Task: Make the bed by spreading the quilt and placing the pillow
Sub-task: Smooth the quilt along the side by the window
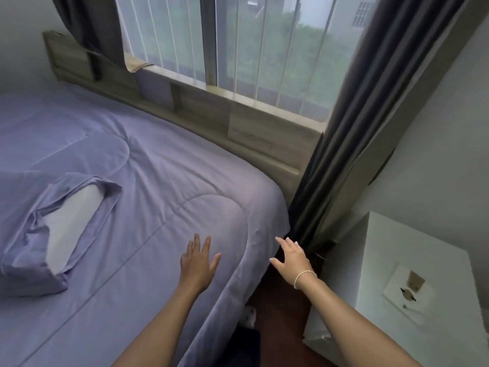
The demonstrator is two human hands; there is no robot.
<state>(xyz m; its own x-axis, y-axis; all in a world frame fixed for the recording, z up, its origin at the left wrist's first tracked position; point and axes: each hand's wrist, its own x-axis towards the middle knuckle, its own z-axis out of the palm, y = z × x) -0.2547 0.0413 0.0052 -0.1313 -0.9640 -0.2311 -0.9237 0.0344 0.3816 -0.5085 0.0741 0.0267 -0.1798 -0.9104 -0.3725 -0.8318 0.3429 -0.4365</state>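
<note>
Left hand (198, 263), fingers spread, lies flat on the quilt (164, 181) at lower centre; right hand (289, 256) hovers open past its edge; pillow (50, 234) at left.

narrow floor gap (285, 295) between quilt (164, 186) edge and nightstand (412, 260), curtain (352, 144) behind

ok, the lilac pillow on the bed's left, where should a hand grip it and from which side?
Probably at the near short end of the lilac pillow, coming from the right with the left hand. The loose open case flaps there bunch up, showing the white insert, so there is slack fabric to pinch; the rest lies flat on the lilac quilt.
</note>
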